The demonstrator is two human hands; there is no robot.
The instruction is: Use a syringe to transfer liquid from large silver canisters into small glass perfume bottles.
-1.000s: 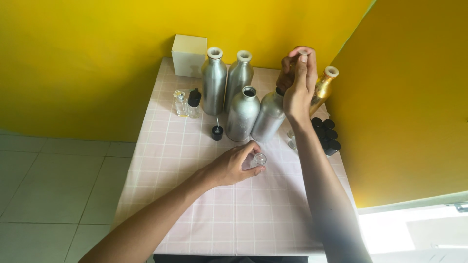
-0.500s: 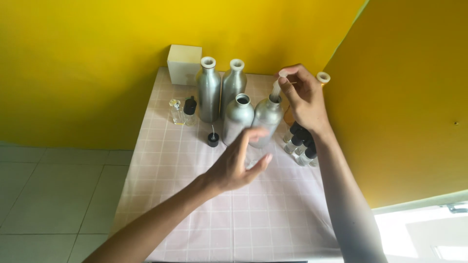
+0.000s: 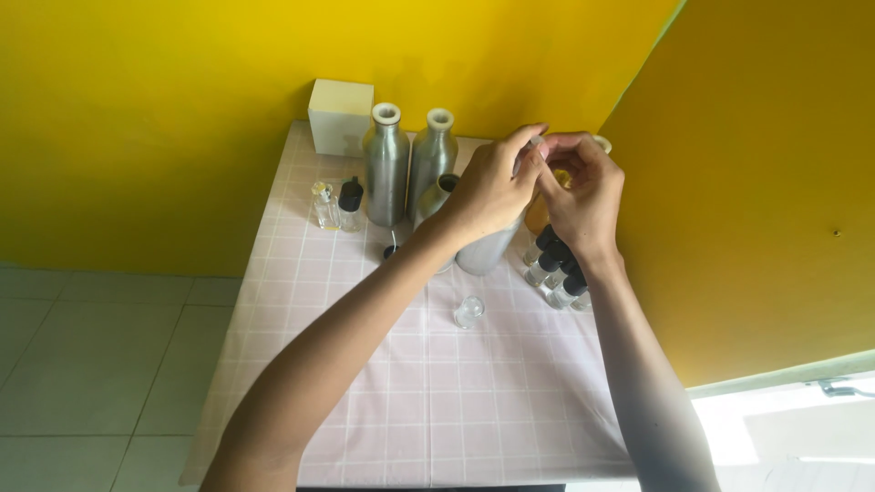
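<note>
A: Hands?

B: Both raised over the back of the table [image 3: 437, 401], fingertips meeting. Left hand [image 3: 490, 189] reaches in from the left, fingers narrow, pinching at the top of a tilted silver bottle [image 3: 485, 251]. Right hand [image 3: 583, 196] meets it from the right, fingers curled and narrow too, pinched at the same spot. Something small sits between the fingertips; too hidden to tell what.

A: The bottle itself?

B: Leaning, base toward the table's middle, neck up under the hands. Most of its upper part is covered by the left hand. Its lower body shows just below the wrist.

A: What's around it?

B: Two tall silver bottles stand upright near the back edge, the left one [image 3: 386, 164] and the right one [image 3: 432, 157] just beside each other, both with pale rims. A third, open-necked silver bottle [image 3: 441, 189] is half hidden behind the left forearm. An amber bottle [image 3: 540, 211] peeks out under the right hand.

A: Small items?

B: A cluster of clear vials with black caps [image 3: 556, 269] near the right edge, below the right wrist. A small clear glass [image 3: 469, 312] stands alone toward the middle, well apart from both hands. At the left edge, a clear little bottle [image 3: 324, 205] and a black-capped one [image 3: 350, 204] side by side. A cream box [image 3: 340, 117] sits in the back left corner.

A: Surface?

B: Pink grid-pattern cloth, yellow walls behind and to the right.
</note>
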